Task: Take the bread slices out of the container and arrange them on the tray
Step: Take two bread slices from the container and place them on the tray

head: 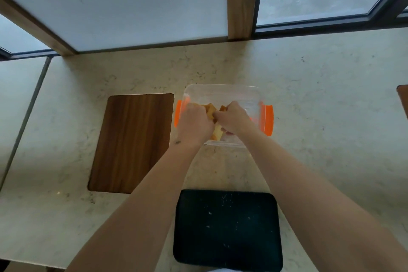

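A clear plastic container (220, 93) with orange side clips stands on the marble counter, past a black tray (227, 227). Inside it lie golden-crusted bread slices (217, 132), mostly hidden by my hands. My left hand (193, 123) reaches into the container's left half, fingers curled around the slices. My right hand (231, 119) is in the middle of the container, fingers closed on the bread from the right. The two hands touch over the slices. The black tray carries only a few pale crumbs.
A dark wooden board (132, 141) lies left of the container. Frosted window panels and a wooden post (241, 0) rise behind the counter. Another brown object (403, 99) shows at the right edge. The counter's front edge runs near the tray.
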`<state>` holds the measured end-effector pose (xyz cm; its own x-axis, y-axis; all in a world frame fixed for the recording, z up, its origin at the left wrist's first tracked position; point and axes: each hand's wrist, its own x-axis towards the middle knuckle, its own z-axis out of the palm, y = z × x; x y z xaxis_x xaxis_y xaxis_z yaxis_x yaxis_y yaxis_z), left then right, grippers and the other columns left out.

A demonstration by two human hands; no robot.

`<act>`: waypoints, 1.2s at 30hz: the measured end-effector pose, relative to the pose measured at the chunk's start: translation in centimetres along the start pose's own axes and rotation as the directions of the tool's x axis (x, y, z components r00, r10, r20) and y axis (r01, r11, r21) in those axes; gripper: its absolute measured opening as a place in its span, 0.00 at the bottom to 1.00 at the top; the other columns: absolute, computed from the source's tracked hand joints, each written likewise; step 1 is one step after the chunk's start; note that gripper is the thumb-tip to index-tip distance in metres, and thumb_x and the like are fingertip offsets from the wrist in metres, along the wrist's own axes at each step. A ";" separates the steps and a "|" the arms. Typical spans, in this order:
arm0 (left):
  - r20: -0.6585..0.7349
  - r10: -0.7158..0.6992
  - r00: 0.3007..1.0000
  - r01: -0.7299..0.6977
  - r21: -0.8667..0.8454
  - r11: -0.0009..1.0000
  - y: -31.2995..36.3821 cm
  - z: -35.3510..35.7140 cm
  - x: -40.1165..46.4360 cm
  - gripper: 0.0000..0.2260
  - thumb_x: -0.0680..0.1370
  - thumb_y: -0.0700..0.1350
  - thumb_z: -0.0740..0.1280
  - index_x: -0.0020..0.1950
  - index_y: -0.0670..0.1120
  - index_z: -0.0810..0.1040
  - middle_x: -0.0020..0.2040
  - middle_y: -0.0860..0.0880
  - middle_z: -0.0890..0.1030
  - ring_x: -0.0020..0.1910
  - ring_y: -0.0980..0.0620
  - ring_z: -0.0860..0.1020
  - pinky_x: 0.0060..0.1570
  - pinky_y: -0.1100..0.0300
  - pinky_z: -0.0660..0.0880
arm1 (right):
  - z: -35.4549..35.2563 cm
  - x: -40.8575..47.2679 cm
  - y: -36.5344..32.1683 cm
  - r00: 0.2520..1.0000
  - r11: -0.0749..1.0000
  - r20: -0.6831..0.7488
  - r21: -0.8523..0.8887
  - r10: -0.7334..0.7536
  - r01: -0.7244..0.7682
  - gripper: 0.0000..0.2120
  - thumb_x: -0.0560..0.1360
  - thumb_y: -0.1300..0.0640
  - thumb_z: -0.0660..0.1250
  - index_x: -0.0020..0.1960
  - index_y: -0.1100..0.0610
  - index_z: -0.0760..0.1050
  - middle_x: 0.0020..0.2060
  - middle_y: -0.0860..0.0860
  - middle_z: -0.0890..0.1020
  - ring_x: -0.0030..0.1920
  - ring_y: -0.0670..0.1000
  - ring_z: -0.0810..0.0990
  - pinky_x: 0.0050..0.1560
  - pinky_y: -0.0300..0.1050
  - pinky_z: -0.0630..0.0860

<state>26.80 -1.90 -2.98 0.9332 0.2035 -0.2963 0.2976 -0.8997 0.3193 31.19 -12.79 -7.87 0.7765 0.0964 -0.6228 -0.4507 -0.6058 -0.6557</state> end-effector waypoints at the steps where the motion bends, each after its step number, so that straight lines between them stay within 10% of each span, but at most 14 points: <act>1: -0.014 0.010 1.000 -0.010 0.007 1.000 0.2 0.1 0.0 0.09 0.78 0.41 0.63 0.47 0.38 0.81 0.53 0.38 0.80 0.50 0.41 0.79 0.47 0.51 0.75 | -0.2 -0.1 0.1 1.000 1.000 0.003 -0.019 0.011 -0.011 0.32 0.70 0.45 0.66 0.68 0.60 0.67 0.54 0.57 0.83 0.47 0.57 0.84 0.49 0.57 0.84; 10: -0.062 -0.013 0.998 0.014 0.020 1.000 1.8 1.5 0.3 0.14 0.80 0.42 0.64 0.63 0.39 0.69 0.35 0.49 0.72 0.37 0.47 0.76 0.33 0.54 0.71 | -1.1 -0.7 1.3 0.998 0.998 0.039 -0.041 0.047 -0.046 0.20 0.76 0.42 0.65 0.57 0.57 0.69 0.43 0.52 0.83 0.41 0.53 0.86 0.39 0.48 0.85; 19: -0.083 0.063 0.994 -0.064 -0.002 0.998 1.3 -1.4 -1.0 0.04 0.75 0.40 0.64 0.45 0.41 0.77 0.38 0.47 0.78 0.39 0.45 0.79 0.29 0.57 0.71 | -4.4 -4.3 -0.6 0.999 0.990 0.036 0.140 0.030 -0.035 0.05 0.74 0.64 0.61 0.44 0.60 0.75 0.43 0.59 0.85 0.42 0.54 0.86 0.32 0.49 0.85; 23: -0.230 0.065 0.971 -0.113 -0.202 0.973 -0.2 -4.5 -3.4 0.10 0.77 0.43 0.67 0.57 0.43 0.78 0.47 0.49 0.80 0.44 0.50 0.80 0.45 0.55 0.80 | -7.2 -8.8 -0.1 0.997 0.940 -0.015 0.334 -0.073 0.074 0.11 0.72 0.65 0.62 0.53 0.57 0.74 0.48 0.56 0.81 0.44 0.53 0.85 0.33 0.47 0.84; 26: -0.214 -0.024 0.977 -0.060 -0.379 0.924 -1.5 -5.7 -6.6 0.08 0.76 0.44 0.66 0.55 0.49 0.74 0.43 0.54 0.77 0.39 0.58 0.77 0.36 0.64 0.73 | -8.0 -12.8 2.8 0.985 0.789 0.039 0.604 -0.167 0.110 0.14 0.74 0.67 0.63 0.58 0.60 0.75 0.53 0.59 0.81 0.45 0.55 0.88 0.40 0.47 0.84; 29: -0.088 -0.151 0.985 0.060 -0.642 0.765 -4.0 -4.9 -11.0 0.03 0.76 0.45 0.65 0.49 0.51 0.73 0.41 0.53 0.76 0.34 0.60 0.76 0.30 0.66 0.72 | -6.8 -16.2 7.5 0.965 0.657 0.186 0.754 -0.187 -0.018 0.18 0.75 0.70 0.64 0.65 0.64 0.74 0.57 0.60 0.81 0.52 0.57 0.87 0.48 0.51 0.84; 33: 0.354 -0.138 0.925 0.377 -0.897 0.229 -8.6 -0.8 -17.2 0.10 0.76 0.39 0.65 0.56 0.45 0.78 0.49 0.45 0.81 0.48 0.46 0.82 0.50 0.48 0.81 | -3.6 -20.0 14.0 0.948 0.552 0.294 0.813 -0.119 -0.183 0.22 0.75 0.69 0.65 0.69 0.62 0.73 0.59 0.59 0.84 0.57 0.59 0.85 0.49 0.50 0.83; 36: 0.505 -0.124 0.854 0.520 -0.835 0.182 -11.9 3.6 -20.8 0.12 0.78 0.38 0.64 0.61 0.44 0.76 0.55 0.43 0.81 0.52 0.43 0.81 0.51 0.48 0.80 | -1.4 -21.9 17.5 0.953 0.519 0.298 0.823 -0.049 -0.231 0.24 0.72 0.67 0.67 0.68 0.64 0.73 0.59 0.62 0.81 0.54 0.58 0.86 0.46 0.50 0.84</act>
<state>3.06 3.20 -3.88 0.6586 0.0905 -0.7470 0.7073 0.2643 0.6556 6.93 -26.58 -5.14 0.6307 0.3568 -0.6891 -0.7757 0.3134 -0.5478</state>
